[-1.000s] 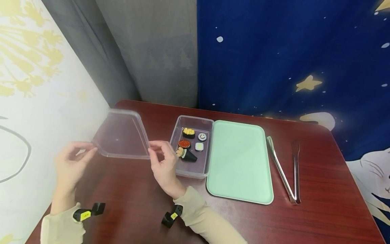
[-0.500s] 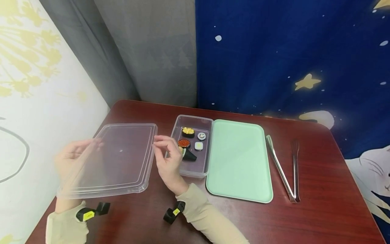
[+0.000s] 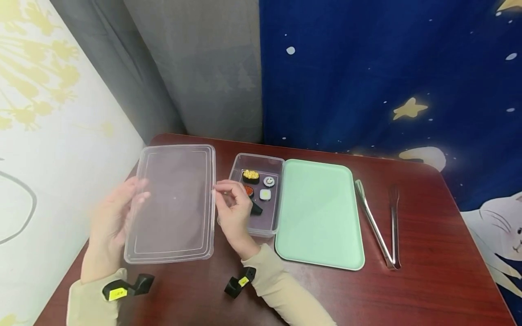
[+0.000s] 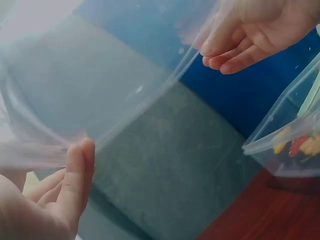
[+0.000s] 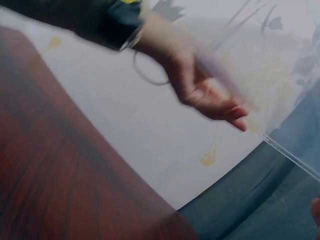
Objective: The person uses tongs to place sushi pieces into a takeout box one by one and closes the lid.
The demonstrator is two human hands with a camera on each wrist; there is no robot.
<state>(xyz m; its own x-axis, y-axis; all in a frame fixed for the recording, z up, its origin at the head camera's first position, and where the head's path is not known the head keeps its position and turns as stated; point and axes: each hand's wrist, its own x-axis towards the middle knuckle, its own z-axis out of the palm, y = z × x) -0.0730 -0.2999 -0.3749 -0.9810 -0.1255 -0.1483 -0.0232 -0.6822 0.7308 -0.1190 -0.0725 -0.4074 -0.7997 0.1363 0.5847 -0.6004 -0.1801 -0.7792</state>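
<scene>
Both hands hold a clear plastic lid (image 3: 175,217) up off the table, its broad face toward the head camera. My left hand (image 3: 114,217) pinches the left edge, its fingertips showing through the plastic. On the opposite edge, my right hand (image 3: 234,208) grips with thumb and fingers; in the left wrist view the same right hand (image 4: 265,37) is at the far rim. Right behind that hand stands a clear rectangular container (image 3: 267,222) of small sushi pieces. A yellow-topped piece (image 3: 250,176) and two small rolls show fully; a red-topped piece (image 3: 249,191) and a black cone are partly covered.
A pale green tray (image 3: 320,217) lies against the container's right side. Right of it, spread metal tongs (image 3: 377,231) rest on the dark red table (image 3: 432,240). A white patterned wall (image 3: 49,149) borders the left, with grey and blue curtains along the back.
The lid has turned from a steep tilt to face the head camera more squarely and shifted rightward. Both hands moved slightly right with it, the right one now covering more of the sushi.
</scene>
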